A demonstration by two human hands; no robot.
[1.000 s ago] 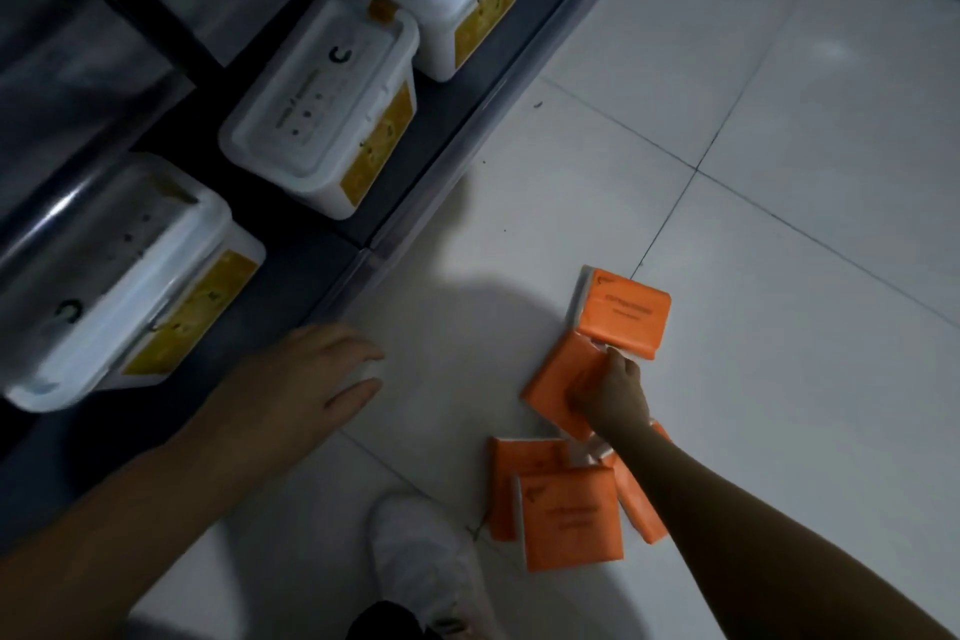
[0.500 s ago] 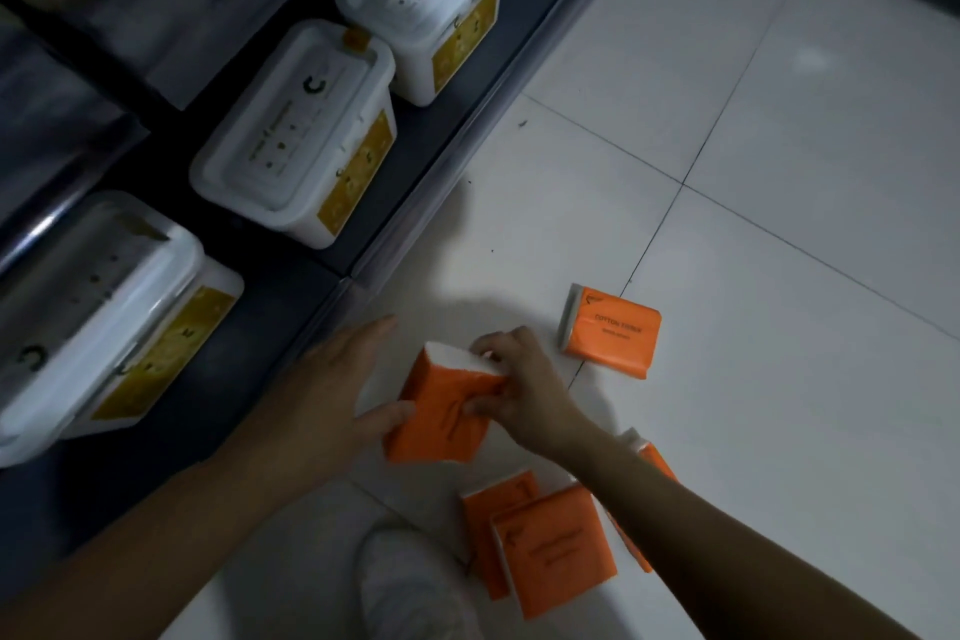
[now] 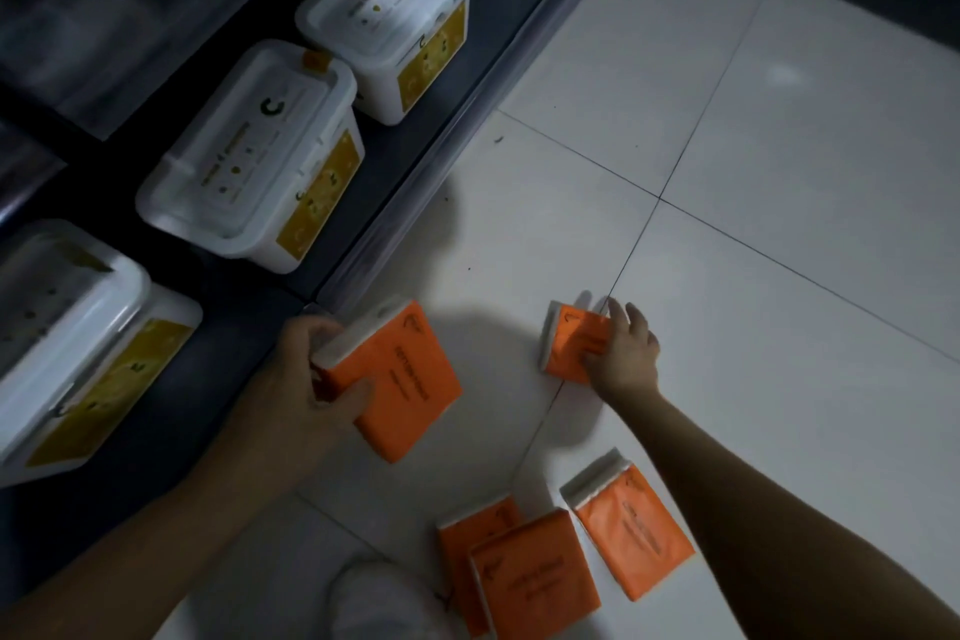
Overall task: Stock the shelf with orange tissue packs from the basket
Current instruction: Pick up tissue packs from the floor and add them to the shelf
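Pale tiled floor (image 3: 779, 307) fills the view from 12 to 6 o'clock. A dark bottom shelf (image 3: 244, 307) runs from 8 to 11 o'clock and carries white lidded tubs (image 3: 249, 156) standing close together. No basket is in view.

The likeliest trouble, as I judge it, is my pack catching a tub or the shelf's front lip (image 3: 441, 161) on the way in. I hold it by one end only, and its soft wrapper may flex and slip free.

Three spare packs (image 3: 530, 572) lie overlapping on the floor at 5 o'clock, just beside my white shoe (image 3: 374, 603) at 6 o'clock. A shifted foot could kick or crush them.

My left grip (image 3: 301, 379), at 8 o'clock, is closed on the white end of one orange tissue pack (image 3: 400, 379), thumb on its orange face. The pack is tilted, near the lip.

My right grip (image 3: 626, 353), at 4 o'clock, lies on a second pack (image 3: 569, 343) on the floor. The fingers spread over its far edge, and I cannot tell whether they pinch it. A shallow hold could let it skid on the tile.
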